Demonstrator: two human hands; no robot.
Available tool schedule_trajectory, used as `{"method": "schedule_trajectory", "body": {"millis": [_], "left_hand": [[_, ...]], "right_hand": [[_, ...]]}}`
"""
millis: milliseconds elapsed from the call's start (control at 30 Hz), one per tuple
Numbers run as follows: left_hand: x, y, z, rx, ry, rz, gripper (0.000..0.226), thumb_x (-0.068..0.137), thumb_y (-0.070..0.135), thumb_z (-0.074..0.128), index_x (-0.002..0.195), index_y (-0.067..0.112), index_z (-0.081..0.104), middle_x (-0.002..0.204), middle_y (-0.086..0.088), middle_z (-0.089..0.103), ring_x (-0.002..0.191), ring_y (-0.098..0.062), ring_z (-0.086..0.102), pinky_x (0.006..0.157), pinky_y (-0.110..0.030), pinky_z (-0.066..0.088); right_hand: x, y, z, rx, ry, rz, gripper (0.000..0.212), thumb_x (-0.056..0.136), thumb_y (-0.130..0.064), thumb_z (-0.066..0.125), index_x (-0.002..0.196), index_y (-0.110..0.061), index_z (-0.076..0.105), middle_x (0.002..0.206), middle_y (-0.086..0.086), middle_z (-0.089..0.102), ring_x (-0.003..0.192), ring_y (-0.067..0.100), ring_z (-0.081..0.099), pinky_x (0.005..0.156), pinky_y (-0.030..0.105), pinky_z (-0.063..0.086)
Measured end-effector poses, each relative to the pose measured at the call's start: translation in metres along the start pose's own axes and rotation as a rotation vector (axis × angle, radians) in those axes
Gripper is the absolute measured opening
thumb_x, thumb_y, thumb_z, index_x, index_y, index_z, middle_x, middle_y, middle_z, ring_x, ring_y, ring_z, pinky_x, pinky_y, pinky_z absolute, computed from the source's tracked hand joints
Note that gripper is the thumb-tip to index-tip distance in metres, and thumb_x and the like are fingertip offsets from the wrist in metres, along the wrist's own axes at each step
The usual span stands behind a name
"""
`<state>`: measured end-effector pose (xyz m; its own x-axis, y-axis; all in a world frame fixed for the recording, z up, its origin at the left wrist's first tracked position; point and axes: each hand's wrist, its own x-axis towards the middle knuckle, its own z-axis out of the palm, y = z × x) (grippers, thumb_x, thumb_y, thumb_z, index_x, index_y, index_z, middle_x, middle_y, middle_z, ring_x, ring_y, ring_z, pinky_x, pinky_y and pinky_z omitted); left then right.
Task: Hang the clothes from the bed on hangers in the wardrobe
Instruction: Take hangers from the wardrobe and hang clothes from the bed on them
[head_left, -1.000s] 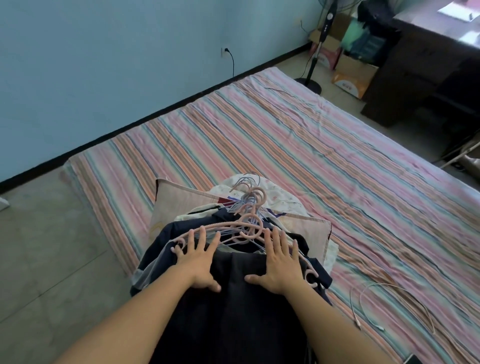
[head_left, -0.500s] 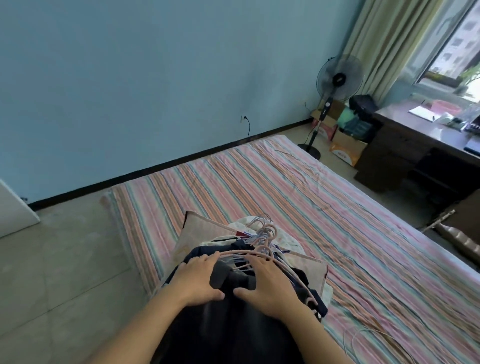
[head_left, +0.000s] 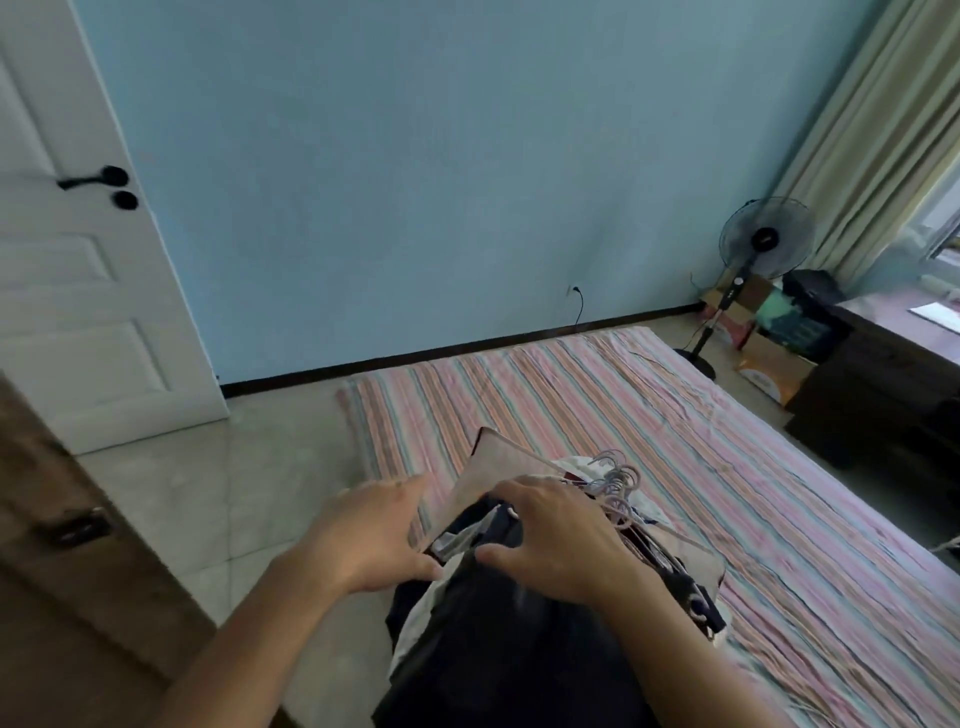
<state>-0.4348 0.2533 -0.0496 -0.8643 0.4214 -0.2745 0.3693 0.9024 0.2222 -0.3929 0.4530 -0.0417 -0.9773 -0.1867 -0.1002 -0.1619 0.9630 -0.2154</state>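
Observation:
A pile of dark clothes (head_left: 519, 623) lies on the near corner of the bed, partly over a beige pillow (head_left: 493, 462). Several pale pink and lilac hangers (head_left: 618, 488) stick out of the pile's far end. My right hand (head_left: 550, 535) rests on top of the pile, its fingers spread loosely over the cloth right beside the hanger hooks. My left hand (head_left: 374, 535) is at the pile's left edge with fingers straight, its thumb touching the cloth. A brown wooden panel with a metal latch (head_left: 78, 525) stands at the near left.
The bed (head_left: 727, 467) has a pink-striped sheet. Tiled floor (head_left: 208, 493) lies to its left, with a white door (head_left: 78, 260) behind. A standing fan (head_left: 763, 244), boxes (head_left: 769, 364) and a dark desk (head_left: 883, 374) are at the right.
My view has lifted toward the wall and door. My left hand has slid left off the top of the pile to its edge. My right hand has stayed on the pile by the hangers.

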Motion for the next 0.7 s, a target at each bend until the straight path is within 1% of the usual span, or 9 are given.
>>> {"method": "schedule_trajectory", "body": {"millis": [67,133,233,333,467,567,633,700], "left_hand": [[-0.038,-0.017,-0.007,-0.045,-0.010,-0.047,0.112,0.074,0.063,0.071,0.156,0.029,0.003,0.156,0.002,0.032,0.137,-0.019,0.041,0.106,-0.037,0.041],[-0.072,-0.034,-0.011,-0.085,-0.008,-0.095,0.115,0.073,0.062,0.072,0.156,0.030,-0.001,0.158,0.003,0.028,0.138,-0.018,0.039,0.108,-0.038,0.040],[-0.123,-0.061,-0.011,-0.128,0.028,-0.166,0.113,0.073,0.059,0.075,0.156,0.031,0.003,0.160,0.005,0.025,0.141,-0.017,0.035,0.111,-0.037,0.038],[-0.170,-0.089,-0.003,-0.215,0.020,-0.245,0.109,0.076,0.049,0.077,0.156,0.029,0.005,0.162,0.003,0.019,0.146,-0.019,0.025,0.114,-0.040,0.032],[-0.230,-0.123,0.005,-0.349,0.052,-0.377,0.104,0.081,0.041,0.076,0.156,0.028,0.005,0.164,0.003,0.008,0.149,-0.020,0.014,0.115,-0.039,0.029],[-0.273,-0.140,0.012,-0.398,0.084,-0.517,0.105,0.081,0.042,0.076,0.156,0.028,0.004,0.164,0.003,0.005,0.150,-0.019,0.012,0.117,-0.038,0.025],[-0.300,-0.151,0.018,-0.448,0.109,-0.604,0.109,0.079,0.044,0.077,0.157,0.026,0.003,0.164,0.003,0.005,0.150,-0.017,0.011,0.119,-0.036,0.023],[-0.325,-0.159,0.024,-0.477,0.155,-0.675,0.113,0.076,0.045,0.079,0.157,0.024,0.004,0.164,0.002,0.006,0.150,-0.017,0.012,0.120,-0.034,0.022]], "right_hand": [[-0.009,-0.034,-0.005,-0.010,0.008,-0.052,0.063,0.084,-0.060,0.060,0.136,-0.025,0.055,0.127,-0.007,0.061,0.116,0.019,0.057,0.094,0.035,0.045],[-0.019,-0.067,-0.005,-0.015,0.002,-0.102,0.065,0.084,-0.060,0.061,0.139,-0.027,0.051,0.132,-0.006,0.059,0.121,0.019,0.055,0.098,0.037,0.045],[-0.034,-0.113,0.000,-0.021,-0.037,-0.185,0.071,0.083,-0.063,0.061,0.144,-0.030,0.044,0.139,-0.008,0.054,0.126,0.018,0.051,0.100,0.037,0.044],[-0.040,-0.156,0.005,-0.045,-0.052,-0.289,0.074,0.085,-0.064,0.060,0.148,-0.032,0.039,0.144,-0.009,0.050,0.129,0.017,0.049,0.103,0.036,0.042],[-0.039,-0.210,0.014,-0.046,-0.112,-0.432,0.074,0.086,-0.060,0.064,0.149,-0.034,0.035,0.147,-0.010,0.047,0.131,0.013,0.047,0.105,0.034,0.042],[-0.035,-0.243,0.021,-0.042,-0.162,-0.537,0.070,0.087,-0.057,0.065,0.148,-0.035,0.036,0.146,-0.011,0.048,0.130,0.011,0.048,0.106,0.031,0.042],[-0.033,-0.264,0.024,-0.054,-0.178,-0.613,0.067,0.087,-0.056,0.066,0.145,-0.034,0.040,0.142,-0.011,0.052,0.125,0.011,0.053,0.104,0.029,0.045],[-0.030,-0.283,0.028,-0.075,-0.184,-0.690,0.065,0.086,-0.055,0.068,0.142,-0.033,0.044,0.138,-0.010,0.055,0.120,0.011,0.056,0.100,0.030,0.049]]}}
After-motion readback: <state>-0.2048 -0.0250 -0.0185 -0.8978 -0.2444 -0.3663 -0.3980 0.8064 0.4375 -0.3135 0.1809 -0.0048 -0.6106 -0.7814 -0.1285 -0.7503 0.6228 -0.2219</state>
